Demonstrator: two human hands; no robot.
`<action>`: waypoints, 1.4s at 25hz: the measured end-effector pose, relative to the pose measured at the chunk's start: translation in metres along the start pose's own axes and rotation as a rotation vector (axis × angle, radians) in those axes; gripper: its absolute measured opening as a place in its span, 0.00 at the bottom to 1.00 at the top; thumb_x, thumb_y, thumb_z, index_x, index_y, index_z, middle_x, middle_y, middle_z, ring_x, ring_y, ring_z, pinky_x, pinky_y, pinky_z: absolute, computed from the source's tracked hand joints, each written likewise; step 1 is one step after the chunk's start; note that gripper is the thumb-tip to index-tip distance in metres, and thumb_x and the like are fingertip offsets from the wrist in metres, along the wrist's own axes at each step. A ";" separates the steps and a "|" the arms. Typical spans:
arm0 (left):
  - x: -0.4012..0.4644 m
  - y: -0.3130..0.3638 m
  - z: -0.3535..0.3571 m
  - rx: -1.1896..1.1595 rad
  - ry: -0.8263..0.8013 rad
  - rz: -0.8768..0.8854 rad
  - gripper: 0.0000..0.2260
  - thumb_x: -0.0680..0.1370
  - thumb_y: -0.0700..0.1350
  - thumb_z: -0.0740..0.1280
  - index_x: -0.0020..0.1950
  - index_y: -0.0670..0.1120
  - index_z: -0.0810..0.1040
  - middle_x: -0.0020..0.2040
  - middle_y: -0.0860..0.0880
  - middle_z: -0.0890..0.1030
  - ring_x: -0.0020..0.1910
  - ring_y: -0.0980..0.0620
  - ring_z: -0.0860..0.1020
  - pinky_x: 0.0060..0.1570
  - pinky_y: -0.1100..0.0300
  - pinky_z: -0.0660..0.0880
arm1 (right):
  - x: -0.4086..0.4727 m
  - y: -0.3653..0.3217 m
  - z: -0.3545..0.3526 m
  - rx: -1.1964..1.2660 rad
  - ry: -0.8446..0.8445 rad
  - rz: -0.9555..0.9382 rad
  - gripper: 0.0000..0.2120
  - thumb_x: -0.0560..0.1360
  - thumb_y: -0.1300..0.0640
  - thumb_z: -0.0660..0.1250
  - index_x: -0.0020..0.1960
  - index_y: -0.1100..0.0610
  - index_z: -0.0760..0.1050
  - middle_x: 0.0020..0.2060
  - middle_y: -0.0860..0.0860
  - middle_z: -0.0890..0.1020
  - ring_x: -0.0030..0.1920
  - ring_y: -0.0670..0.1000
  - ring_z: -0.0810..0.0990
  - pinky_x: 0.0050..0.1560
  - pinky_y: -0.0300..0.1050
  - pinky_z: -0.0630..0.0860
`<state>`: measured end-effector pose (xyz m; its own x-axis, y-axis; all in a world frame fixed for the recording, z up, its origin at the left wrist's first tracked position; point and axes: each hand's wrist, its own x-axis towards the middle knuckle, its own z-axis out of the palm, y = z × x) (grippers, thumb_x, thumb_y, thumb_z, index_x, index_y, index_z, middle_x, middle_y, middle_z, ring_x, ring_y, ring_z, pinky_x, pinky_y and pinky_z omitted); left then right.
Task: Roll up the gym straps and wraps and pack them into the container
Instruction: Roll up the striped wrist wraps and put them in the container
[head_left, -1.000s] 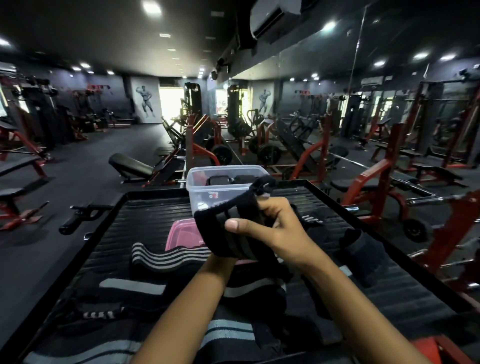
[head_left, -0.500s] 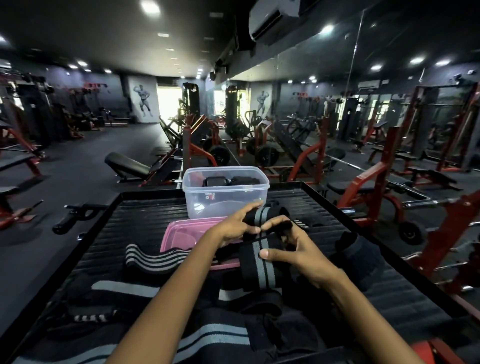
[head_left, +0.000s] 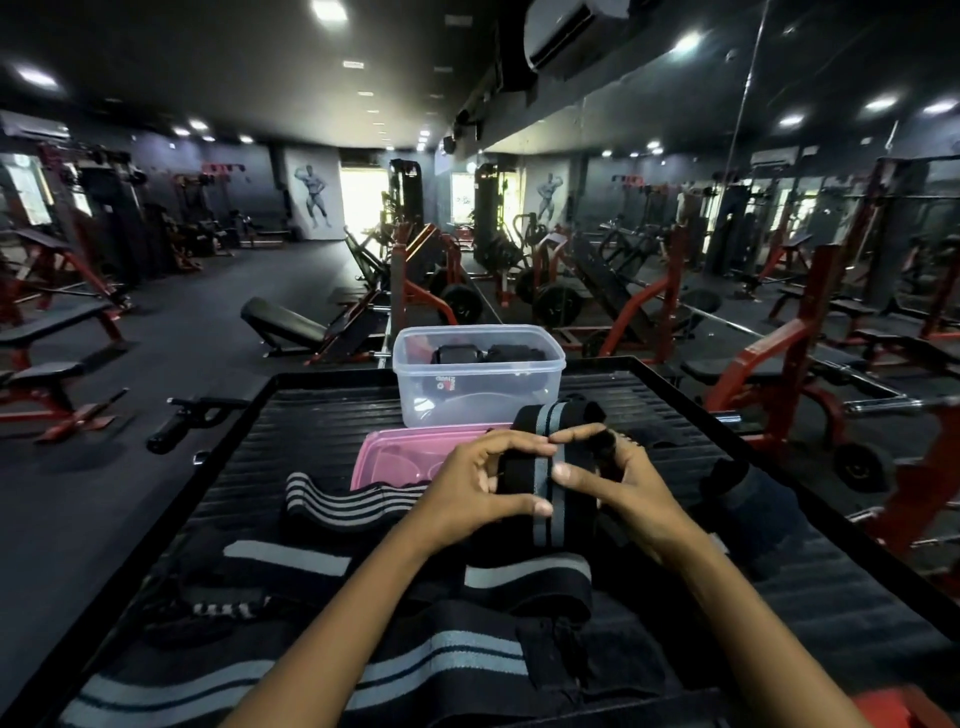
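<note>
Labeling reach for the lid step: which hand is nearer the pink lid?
Left. The left hand holds the black wrap right over the pink lid, overlapping its right end in the view. The right hand grips the wrap's other side, farther right.

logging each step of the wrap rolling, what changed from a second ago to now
A second ago the right hand alone held the black wrap with the grey stripe up in front of the clear container. It came down toward the pink lid, and the left hand took hold, so both hands now pinch it. The container, lid and loose wraps on the black platform stayed put.
</note>
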<state>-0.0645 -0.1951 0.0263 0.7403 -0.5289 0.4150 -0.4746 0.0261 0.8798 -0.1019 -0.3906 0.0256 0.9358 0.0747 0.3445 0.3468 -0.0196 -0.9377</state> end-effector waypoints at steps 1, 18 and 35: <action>0.000 0.000 0.000 -0.036 0.043 -0.016 0.22 0.65 0.34 0.77 0.56 0.49 0.80 0.60 0.47 0.80 0.61 0.52 0.79 0.62 0.57 0.75 | -0.002 0.000 -0.002 -0.075 -0.025 -0.020 0.27 0.61 0.54 0.80 0.57 0.56 0.77 0.57 0.55 0.81 0.58 0.53 0.80 0.59 0.48 0.76; -0.001 -0.005 0.000 0.053 0.048 0.044 0.19 0.67 0.38 0.77 0.56 0.50 0.81 0.56 0.49 0.82 0.57 0.52 0.81 0.57 0.55 0.77 | -0.008 -0.002 -0.003 -0.103 -0.018 -0.142 0.18 0.66 0.61 0.75 0.55 0.60 0.80 0.50 0.57 0.84 0.53 0.52 0.82 0.56 0.44 0.77; -0.003 -0.008 0.003 0.037 0.132 0.034 0.20 0.68 0.42 0.77 0.58 0.52 0.79 0.57 0.50 0.82 0.57 0.53 0.80 0.57 0.57 0.76 | -0.013 -0.005 -0.005 -0.227 -0.079 -0.229 0.22 0.66 0.69 0.75 0.58 0.58 0.78 0.55 0.48 0.82 0.59 0.44 0.79 0.58 0.32 0.71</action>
<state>-0.0643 -0.1964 0.0169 0.7785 -0.4123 0.4732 -0.5157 0.0096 0.8567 -0.1159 -0.3967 0.0260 0.8271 0.1801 0.5324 0.5613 -0.2143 -0.7994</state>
